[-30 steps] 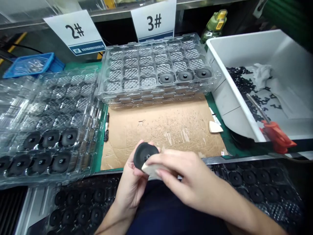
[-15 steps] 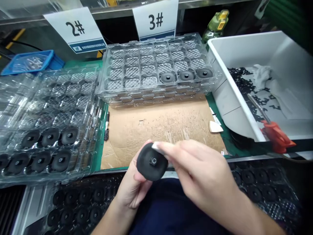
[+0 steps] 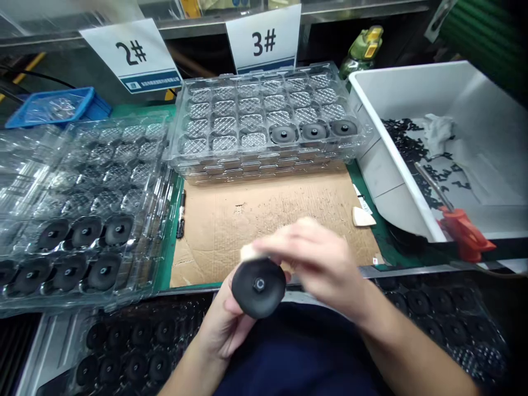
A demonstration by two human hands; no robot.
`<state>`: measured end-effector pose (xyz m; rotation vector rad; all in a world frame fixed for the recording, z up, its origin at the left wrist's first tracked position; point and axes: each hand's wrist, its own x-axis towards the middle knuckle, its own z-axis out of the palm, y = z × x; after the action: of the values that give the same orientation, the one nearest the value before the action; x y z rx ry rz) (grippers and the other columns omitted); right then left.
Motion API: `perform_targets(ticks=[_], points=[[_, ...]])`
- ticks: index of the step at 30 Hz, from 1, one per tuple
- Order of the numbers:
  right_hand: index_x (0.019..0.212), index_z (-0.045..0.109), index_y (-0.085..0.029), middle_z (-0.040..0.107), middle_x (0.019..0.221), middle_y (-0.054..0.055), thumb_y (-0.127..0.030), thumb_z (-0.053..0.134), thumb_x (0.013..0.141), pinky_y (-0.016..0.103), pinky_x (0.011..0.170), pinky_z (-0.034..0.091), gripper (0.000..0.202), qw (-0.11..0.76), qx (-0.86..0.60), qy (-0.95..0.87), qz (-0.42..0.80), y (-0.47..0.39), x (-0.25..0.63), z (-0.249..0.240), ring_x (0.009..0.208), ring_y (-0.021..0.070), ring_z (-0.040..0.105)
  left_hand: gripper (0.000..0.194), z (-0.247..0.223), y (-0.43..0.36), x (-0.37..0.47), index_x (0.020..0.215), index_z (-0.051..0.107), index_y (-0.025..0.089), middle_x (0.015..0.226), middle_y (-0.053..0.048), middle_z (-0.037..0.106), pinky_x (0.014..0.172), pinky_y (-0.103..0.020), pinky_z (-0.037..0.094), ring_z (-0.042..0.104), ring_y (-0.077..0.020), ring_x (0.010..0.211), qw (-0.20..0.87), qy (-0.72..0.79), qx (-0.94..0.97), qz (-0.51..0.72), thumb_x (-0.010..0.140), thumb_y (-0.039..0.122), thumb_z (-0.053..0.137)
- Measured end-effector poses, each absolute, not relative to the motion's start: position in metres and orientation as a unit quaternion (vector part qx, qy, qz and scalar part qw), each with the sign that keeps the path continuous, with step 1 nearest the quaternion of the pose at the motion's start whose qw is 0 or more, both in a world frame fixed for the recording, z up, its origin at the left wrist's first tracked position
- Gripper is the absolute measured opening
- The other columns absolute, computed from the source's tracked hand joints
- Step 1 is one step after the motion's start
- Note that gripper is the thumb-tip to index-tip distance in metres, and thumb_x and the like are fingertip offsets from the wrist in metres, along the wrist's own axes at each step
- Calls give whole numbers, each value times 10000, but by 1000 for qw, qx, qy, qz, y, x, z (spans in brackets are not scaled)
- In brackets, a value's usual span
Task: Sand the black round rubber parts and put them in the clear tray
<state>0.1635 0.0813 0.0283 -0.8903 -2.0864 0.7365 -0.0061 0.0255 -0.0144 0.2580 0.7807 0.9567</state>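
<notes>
My left hand (image 3: 225, 319) grips a round black rubber-like disc (image 3: 258, 300) with a small raised hub in its centre, tilted towards me. My right hand (image 3: 319, 264), slightly smeared by motion, pinches a small whitish pad (image 3: 248, 253) against the disc's upper rim. This pad resembles the off-white wedge (image 3: 363, 216) lying on the cardboard sheet (image 3: 264, 203). Behind the cardboard stands a stack of clear plastic trays (image 3: 247, 148), with three black discs in the top tray's front right pockets. More discs sit in the clear tray (image 3: 140, 231) on the left.
A white bin (image 3: 396, 148) on the right contains small black pieces, and an orange-handled tool (image 3: 464, 231) leans over its edge. A black marker (image 3: 181, 214) lies left of the cardboard. Farther back are a blue basket (image 3: 97, 104) and a green bottle (image 3: 361, 52).
My right hand has moved left and up along the disc's rim with the whitish pad. The disc has dropped slightly in view and stays in my left hand.
</notes>
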Motion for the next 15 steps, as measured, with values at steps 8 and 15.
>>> perform_targets(ticks=[8, 15], points=[[1098, 607, -260, 681, 972, 13, -168, 466, 889, 309, 740, 471, 269, 278, -519, -743, 320, 55, 182, -65, 845, 156, 600, 576, -14, 26, -10, 1129, 605, 268, 1154, -39, 655, 873, -316, 512, 623, -257, 1019, 843, 237, 96, 474, 587, 398, 754], [1170, 560, -267, 670, 1009, 12, -148, 457, 896, 326, 749, 431, 316, 315, -529, -739, 273, 59, 181, -25, 848, 154, 571, 610, -16, 26, -6, 1144, 594, 259, 1150, -45, 656, 894, -299, 488, 615, -253, 1035, 849, 251, 112, 451, 581, 431, 753]])
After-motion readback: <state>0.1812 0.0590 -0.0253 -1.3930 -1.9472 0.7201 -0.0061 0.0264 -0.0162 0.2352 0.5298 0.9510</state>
